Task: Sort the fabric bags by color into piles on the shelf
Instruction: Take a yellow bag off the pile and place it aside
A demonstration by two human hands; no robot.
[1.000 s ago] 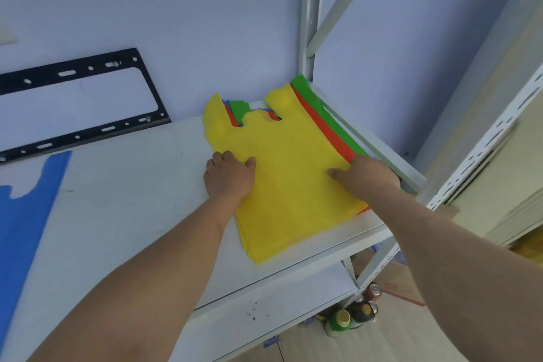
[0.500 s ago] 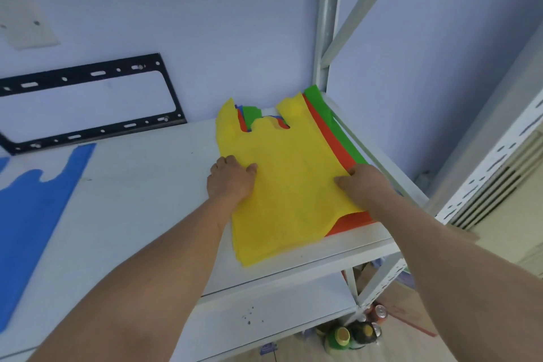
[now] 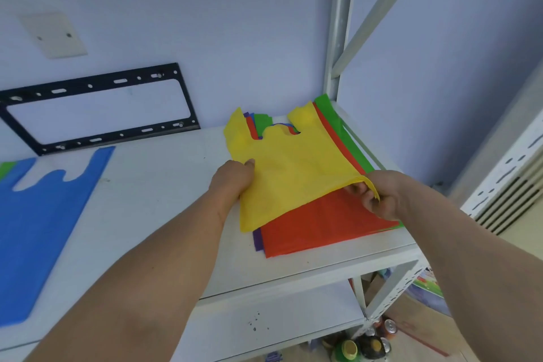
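Note:
A mixed stack of fabric bags lies at the right end of the white shelf (image 3: 164, 209). Its top layer is a bunch of yellow bags (image 3: 293, 173), lifted off the red bag (image 3: 323, 229) beneath. Green (image 3: 349, 138) and purple (image 3: 257, 239) edges show lower in the stack. My left hand (image 3: 232, 182) grips the yellow bags' left edge. My right hand (image 3: 379, 197) pinches their raised right edge, fingers underneath. A blue bag (image 3: 38, 220) lies flat at the shelf's left end, with a green corner (image 3: 6, 167) behind it.
A black metal bracket (image 3: 97, 106) leans against the wall at the back. A grey shelf upright (image 3: 340, 23) with a diagonal brace stands behind the stack. A lower shelf board (image 3: 264, 323) sits below, with cans and bottles (image 3: 361, 344) on the floor.
The yellow bags have been lifted and drawn left off the stack, uncovering the red bag. My right hand went from pressing flat to pinching the raised edge.

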